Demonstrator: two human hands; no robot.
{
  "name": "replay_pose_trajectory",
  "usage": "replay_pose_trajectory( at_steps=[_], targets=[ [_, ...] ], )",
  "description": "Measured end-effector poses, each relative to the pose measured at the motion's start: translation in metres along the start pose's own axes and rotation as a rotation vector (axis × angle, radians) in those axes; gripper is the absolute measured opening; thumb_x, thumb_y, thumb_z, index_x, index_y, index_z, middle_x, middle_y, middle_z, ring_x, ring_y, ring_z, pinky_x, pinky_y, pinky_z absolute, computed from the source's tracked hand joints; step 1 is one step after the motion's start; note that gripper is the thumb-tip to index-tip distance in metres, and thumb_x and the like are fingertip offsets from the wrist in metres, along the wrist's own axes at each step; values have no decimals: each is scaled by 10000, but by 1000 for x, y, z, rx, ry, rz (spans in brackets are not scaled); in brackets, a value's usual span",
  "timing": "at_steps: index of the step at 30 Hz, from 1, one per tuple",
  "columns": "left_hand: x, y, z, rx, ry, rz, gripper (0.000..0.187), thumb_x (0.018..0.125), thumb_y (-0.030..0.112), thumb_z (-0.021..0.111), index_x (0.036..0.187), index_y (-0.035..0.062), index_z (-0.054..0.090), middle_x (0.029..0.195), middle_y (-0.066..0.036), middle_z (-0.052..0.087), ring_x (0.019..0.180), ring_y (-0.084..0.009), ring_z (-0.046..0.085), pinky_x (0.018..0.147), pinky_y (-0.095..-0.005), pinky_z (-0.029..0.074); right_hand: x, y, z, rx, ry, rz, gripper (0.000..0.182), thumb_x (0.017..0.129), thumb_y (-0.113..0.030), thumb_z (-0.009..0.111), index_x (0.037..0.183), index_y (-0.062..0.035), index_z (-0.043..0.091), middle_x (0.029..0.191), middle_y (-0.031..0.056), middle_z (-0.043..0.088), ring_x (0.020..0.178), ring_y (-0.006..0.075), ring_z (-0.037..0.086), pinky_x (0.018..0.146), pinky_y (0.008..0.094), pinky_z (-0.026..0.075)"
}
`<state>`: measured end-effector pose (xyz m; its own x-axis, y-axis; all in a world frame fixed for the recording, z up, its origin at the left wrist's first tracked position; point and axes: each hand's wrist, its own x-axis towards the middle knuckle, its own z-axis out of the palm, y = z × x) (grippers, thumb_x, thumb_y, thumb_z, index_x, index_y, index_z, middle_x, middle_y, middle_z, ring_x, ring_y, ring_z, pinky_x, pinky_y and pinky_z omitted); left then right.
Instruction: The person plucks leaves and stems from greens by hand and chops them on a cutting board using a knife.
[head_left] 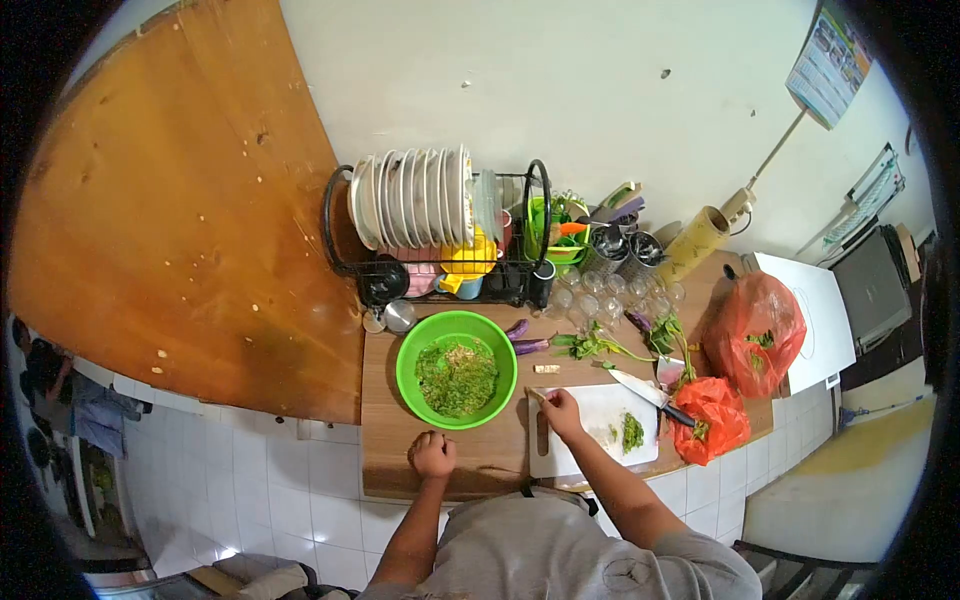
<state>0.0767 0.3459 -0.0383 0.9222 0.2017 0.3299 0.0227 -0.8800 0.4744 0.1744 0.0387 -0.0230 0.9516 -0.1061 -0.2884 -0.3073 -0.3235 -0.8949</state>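
Right hand (562, 412) pinching small pale piece (537, 395) at upper-left corner of cutting board (580, 458). Left hand (432, 455) fisted, left of board, contents can't tell. Bowl (406, 372) left of board too.

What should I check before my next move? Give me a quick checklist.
1. Knife out of both hands: ok, lying over the board's far right corner.
2. Cutting board clear: not ok, chopped greens lie on it.
3. Green bowl upright: ok, on the table.
4. Right hand free: not ok, pinching a small pale piece.
5. Left hand empty: cannot tell, its fingers are curled.
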Motion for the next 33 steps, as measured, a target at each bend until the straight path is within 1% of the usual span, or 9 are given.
replay_pose_trajectory(
  at_steps=[1, 2, 4, 8, 10, 12, 13, 20, 33],
  targets=[
    [-2, 0, 1, -3, -10, 4, 198, 796, 241, 616, 734, 57, 575, 769, -164, 582, 748, -399, 585, 653, -540, 460, -14, 8, -5, 200, -12, 134, 136, 942, -161, 634, 915, -43, 571, 901, 75, 639, 765, 153, 635, 635, 308, 537],
    [-2, -2, 1, 25, -33, -10, 204, 799, 246, 616, 734, 57, 578, 775, -166, 588, 747, -401, 588, 651, -543, 460, -23, 14, -8, 203, -4, 144, 136, 942, -161, 634, 915, -43, 571, 901, 75, 639, 765, 153, 635, 635, 308, 537],
    [-5, -2, 0, 47, -75, -15, 209, 801, 251, 616, 733, 56, 582, 780, -168, 593, 745, -403, 591, 649, -546, 461, -42, 31, -19, 512, 50, 328, 127, 961, -175, 604, 946, -59, 554, 914, 86, 649, 778, 188, 648, 677, 330, 556],
    [-2, -3, 3, 70, -93, 3, 227, 807, 240, 617, 702, 45, 571, 761, -178, 585, 716, -402, 586, 626, -546, 458, -52, 48, -39, 747, 135, 391, 116, 984, -193, 551, 994, -78, 534, 884, 82, 626, 771, 218, 645, 714, 364, 567],
    [2, -3, 3, 65, -119, -24, 226, 805, 234, 624, 696, 43, 571, 745, -176, 583, 728, -402, 587, 639, -540, 462, -51, 41, -50, 850, 162, 451, 83, 970, -146, 568, 998, -69, 563, 934, 62, 634, 820, 202, 646, 698, 352, 556],
    [-1, 3, -2, 79, -127, -1, 219, 807, 228, 626, 699, 45, 573, 738, -172, 585, 736, -401, 590, 650, -537, 465, -49, 48, -57, 892, -18, 409, 61, 963, -133, 585, 989, -83, 564, 908, 52, 623, 805, 207, 643, 723, 368, 569],
    [1, 1, 0, 76, -137, -12, 215, 811, 227, 622, 704, 46, 576, 740, -172, 588, 737, -401, 590, 653, -537, 465, -51, 32, -52, 943, 80, 473, 80, 944, -135, 616, 974, -86, 560, 864, 47, 609, 760, 201, 634, 700, 380, 578],
    [-1, -3, 5, 73, -202, -22, 199, 819, 225, 609, 731, 48, 590, 750, -179, 605, 733, -411, 591, 662, -542, 469, -48, 40, -59, 733, -41, 461, 105, 932, -153, 660, 933, -97, 571, 775, 18, 594, 647, 137, 608, 574, 296, 578],
    [1, 11, -5, 91, -279, -7, 211, 835, 208, 601, 718, 33, 579, 760, -198, 604, 733, -424, 591, 671, -547, 470, -46, 47, -62, 697, -102, 454, 158, 924, -174, 691, 1021, -77, 613, 860, 50, 675, 724, 154, 674, 614, 317, 605]
  ],
)
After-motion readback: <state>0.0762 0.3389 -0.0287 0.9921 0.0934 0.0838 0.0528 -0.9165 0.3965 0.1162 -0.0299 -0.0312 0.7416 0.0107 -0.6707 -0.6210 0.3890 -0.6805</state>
